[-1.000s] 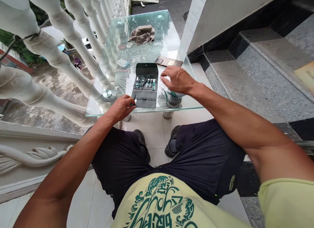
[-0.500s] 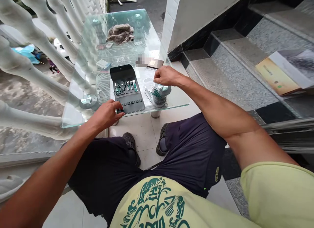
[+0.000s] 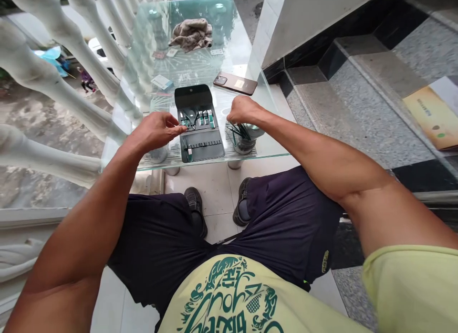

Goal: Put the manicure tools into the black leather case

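1. Case [image 3: 202,149], dark and opened out, lies on the glass table [image 3: 232,42] by its near edge; its long axis runs away from the person, tipping slightly left, flap [image 3: 193,97] at the far end.
2. Small tools [image 3: 205,118] fill its upper panel, the row at right lying roughly along that axis; one pale-tipped tool [image 3: 189,154] sits at the lower panel's left end.
3. Left hand [image 3: 157,129] is at the case's left side, thumb and fingers narrowly spaced; I cannot tell whether it grips anything.
4. Right hand [image 3: 243,109] curls right of the case, over thin dark tools [image 3: 239,131]; its fingertips are hidden, so its hold cannot be told.
5. Phone [image 3: 236,83], beyond and right of the case, lies crosswise, camera end left; its label is unreadable.
6. Shirt [image 3: 229,295], nearer than the case, reads "you" in green.
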Demonstrator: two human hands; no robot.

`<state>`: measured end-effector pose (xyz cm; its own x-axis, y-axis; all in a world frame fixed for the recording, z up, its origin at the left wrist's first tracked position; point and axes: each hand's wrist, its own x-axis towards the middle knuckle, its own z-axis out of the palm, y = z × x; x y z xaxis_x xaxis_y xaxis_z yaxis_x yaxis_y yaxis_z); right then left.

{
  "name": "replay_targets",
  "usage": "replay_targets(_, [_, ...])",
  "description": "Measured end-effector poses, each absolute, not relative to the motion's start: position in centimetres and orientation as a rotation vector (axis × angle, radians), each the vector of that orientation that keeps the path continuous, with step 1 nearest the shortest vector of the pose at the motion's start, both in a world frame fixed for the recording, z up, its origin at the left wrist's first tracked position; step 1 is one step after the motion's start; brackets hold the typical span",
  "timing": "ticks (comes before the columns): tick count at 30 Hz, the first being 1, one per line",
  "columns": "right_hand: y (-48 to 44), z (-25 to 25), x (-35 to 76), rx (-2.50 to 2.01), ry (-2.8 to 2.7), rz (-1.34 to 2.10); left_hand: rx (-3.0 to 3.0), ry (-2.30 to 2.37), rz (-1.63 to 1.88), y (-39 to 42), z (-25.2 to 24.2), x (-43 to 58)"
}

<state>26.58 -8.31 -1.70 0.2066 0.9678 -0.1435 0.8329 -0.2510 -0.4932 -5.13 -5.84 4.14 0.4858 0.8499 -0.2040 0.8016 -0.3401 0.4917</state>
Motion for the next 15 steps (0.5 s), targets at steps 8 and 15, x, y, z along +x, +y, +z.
replay_targets(8, [-9.8, 1.8, 25.8, -1.877, -1.256, 0.892, 2.115, 1.402, 0.117, -5.1, 2.8, -6.4])
replay_targets(15, [-9.7, 1.6, 18.8, -1.564, -1.36, 1.163, 2.3, 1.21, -0.28, -6.2, 2.3, -6.8])
